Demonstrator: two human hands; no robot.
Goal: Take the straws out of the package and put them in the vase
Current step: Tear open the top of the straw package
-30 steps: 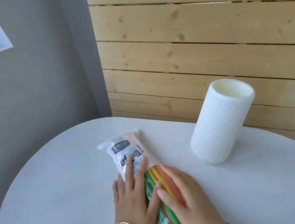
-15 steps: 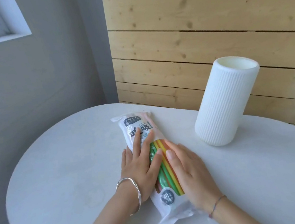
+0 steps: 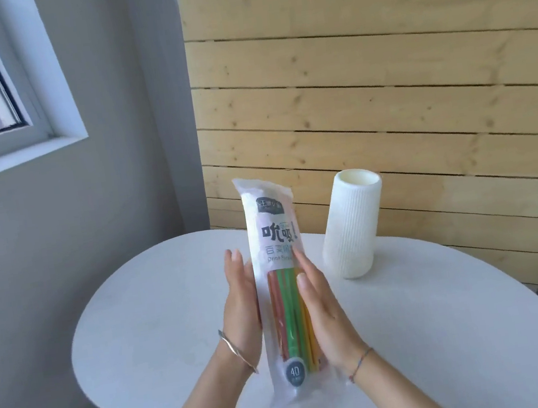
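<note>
Package [image 3: 273, 234] lifted upright off table [image 3: 449, 316], pressed between flat-fingered left hand [image 3: 240, 306] and right hand [image 3: 326, 313], vase [image 3: 350, 227] near

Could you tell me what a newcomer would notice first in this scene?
The package of coloured straws catches the eye first, held upright above the table between the left hand and right hand, fingers straight. Right of it, the white ribbed vase stands on the table before a wooden wall.
</note>
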